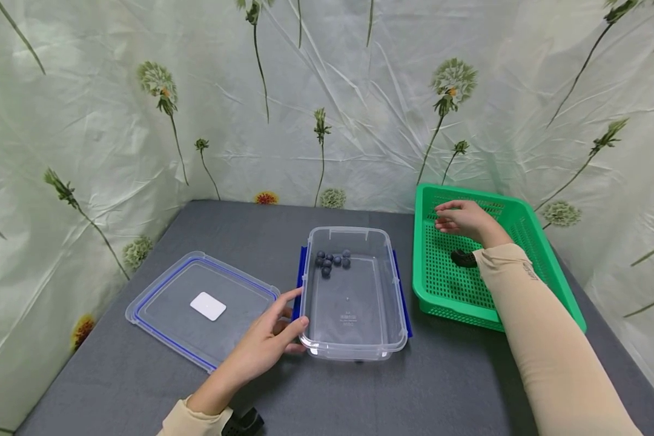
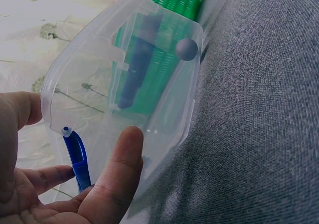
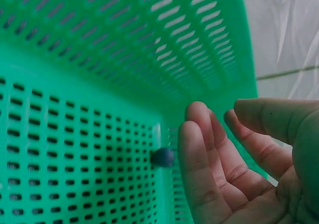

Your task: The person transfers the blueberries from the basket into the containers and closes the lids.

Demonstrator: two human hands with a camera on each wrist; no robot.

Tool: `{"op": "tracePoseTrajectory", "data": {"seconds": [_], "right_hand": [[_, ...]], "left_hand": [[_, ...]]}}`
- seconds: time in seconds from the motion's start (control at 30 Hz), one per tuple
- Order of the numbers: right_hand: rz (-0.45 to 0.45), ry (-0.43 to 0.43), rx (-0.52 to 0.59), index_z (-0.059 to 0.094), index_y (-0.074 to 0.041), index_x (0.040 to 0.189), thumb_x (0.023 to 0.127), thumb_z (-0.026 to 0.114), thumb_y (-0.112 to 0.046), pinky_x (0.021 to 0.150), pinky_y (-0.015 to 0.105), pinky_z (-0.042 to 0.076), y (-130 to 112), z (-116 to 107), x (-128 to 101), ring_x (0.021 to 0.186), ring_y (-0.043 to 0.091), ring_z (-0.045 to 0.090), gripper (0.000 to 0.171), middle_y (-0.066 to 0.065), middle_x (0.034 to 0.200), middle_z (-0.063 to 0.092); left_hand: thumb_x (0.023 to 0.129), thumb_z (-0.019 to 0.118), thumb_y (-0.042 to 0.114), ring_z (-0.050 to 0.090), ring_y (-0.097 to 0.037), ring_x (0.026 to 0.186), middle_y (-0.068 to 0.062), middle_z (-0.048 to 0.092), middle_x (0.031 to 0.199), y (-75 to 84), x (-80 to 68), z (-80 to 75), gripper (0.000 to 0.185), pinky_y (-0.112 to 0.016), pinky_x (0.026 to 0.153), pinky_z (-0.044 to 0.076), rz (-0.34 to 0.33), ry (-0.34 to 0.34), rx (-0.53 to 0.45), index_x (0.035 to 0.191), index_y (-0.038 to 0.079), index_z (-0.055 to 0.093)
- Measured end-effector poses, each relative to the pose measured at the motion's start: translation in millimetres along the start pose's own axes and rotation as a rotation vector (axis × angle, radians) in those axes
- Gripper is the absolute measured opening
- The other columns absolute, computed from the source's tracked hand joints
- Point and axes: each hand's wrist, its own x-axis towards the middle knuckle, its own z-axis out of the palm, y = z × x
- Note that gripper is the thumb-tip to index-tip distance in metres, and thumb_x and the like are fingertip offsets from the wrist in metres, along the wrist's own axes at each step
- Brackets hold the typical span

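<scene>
A clear plastic food container (image 1: 354, 339) with blue side latches stands before me, several blueberries (image 1: 327, 260) at its far left. My left hand (image 1: 269, 339) touches its near-left corner with spread fingers; the left wrist view shows the thumb (image 2: 117, 171) by the wall and another finger near the rim. Over on the right, my right hand (image 1: 469, 219) reaches inside a green perforated basket (image 1: 569, 297). Its loosely bent fingers hold nothing. A single blueberry (image 3: 163, 157) lies in the basket close to the fingertips in the right wrist view; the arm hides part of the basket.
Left of the container lies its clear lid (image 1: 163, 327) with a blue seal and a white label (image 1: 208, 306). Grey cloth (image 1: 360, 406) covers the table. A curtain (image 1: 370, 121) printed with flowers hangs along the back and sides.
</scene>
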Motion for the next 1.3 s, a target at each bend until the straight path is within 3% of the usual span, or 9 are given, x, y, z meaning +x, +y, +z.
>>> {"op": "tracePoseTrajectory", "data": {"seconds": [0.17,0.33,0.57,0.8,1.0,1.1,1.3], "right_hand": [[0.016,0.003,-0.074,0.028,0.007,0.165,0.117,0.042,-0.019,0.091,0.023,0.063,7.5,-4.9,0.9,0.092,0.002,0.071,0.056,0.024,0.14,0.057],[0.039,-0.011,-0.106,0.023,0.007,0.167,0.117,0.041,-0.019,0.09,0.022,0.062,11.5,-7.5,3.4,0.09,0.0,0.068,0.059,0.029,0.146,0.05],[0.062,-0.047,-0.134,0.018,0.009,0.167,0.117,0.035,-0.013,0.087,0.019,0.062,17.3,-8.7,8.3,0.089,0.002,0.065,0.057,0.027,0.141,0.048],[0.085,-0.087,-0.164,0.015,0.01,0.167,0.116,0.034,-0.009,0.085,0.021,0.06,20.2,-6.3,10.1,0.097,0.008,0.061,0.057,0.033,0.145,0.044],[0.092,-0.106,-0.178,0.01,0.01,0.167,0.116,0.029,-0.007,0.078,0.024,0.053,20.9,-5.6,13.6,0.09,0.009,0.057,0.057,0.02,0.124,0.05],[0.1,-0.112,-0.159,0.009,0.01,0.167,0.116,0.028,-0.008,0.074,0.023,0.05,20.0,-4.3,15.5,0.086,0.009,0.054,0.058,0.018,0.121,0.048],[0.112,-0.11,-0.16,0.011,0.012,0.166,0.115,0.027,-0.005,0.073,0.022,0.048,15.8,0.6,15.6,0.085,0.01,0.051,0.056,0.027,0.137,0.043]], "left_hand": [[0.11,0.064,0.024,0.073,-0.024,0.098,-0.027,0.06,0.123,1.2,0.4,-0.3,0.061,-0.035,0.08,0.07,0.0,-0.005,0.008,0.164,0.016,0.038],[0.11,0.064,0.024,0.073,-0.024,0.098,-0.027,0.061,0.123,1.5,0.2,-0.7,0.061,-0.035,0.08,0.07,0.0,-0.008,0.015,0.164,0.016,0.038],[0.11,0.064,0.024,0.073,-0.024,0.099,-0.027,0.06,0.124,1.3,-0.4,-0.8,0.06,-0.035,0.08,0.07,0.006,-0.011,0.012,0.164,0.017,0.038],[0.11,0.064,0.025,0.073,-0.024,0.099,-0.027,0.06,0.125,0.7,-0.4,-0.8,0.061,-0.036,0.081,0.07,0.007,-0.017,0.007,0.165,0.016,0.038],[0.11,0.064,0.023,0.073,-0.024,0.1,-0.028,0.06,0.126,-0.1,0.4,-0.6,0.061,-0.036,0.081,0.07,0.005,-0.013,0.003,0.165,0.016,0.038],[0.11,0.064,0.023,0.073,-0.025,0.1,-0.028,0.06,0.125,-0.9,0.9,-0.6,0.06,-0.036,0.081,0.07,0.007,-0.01,0.004,0.165,0.016,0.038],[0.11,0.063,0.022,0.073,-0.027,0.102,-0.028,0.061,0.125,-3.1,1.2,-1.2,0.06,-0.036,0.08,0.07,0.007,-0.006,0.006,0.165,0.016,0.038]]}}
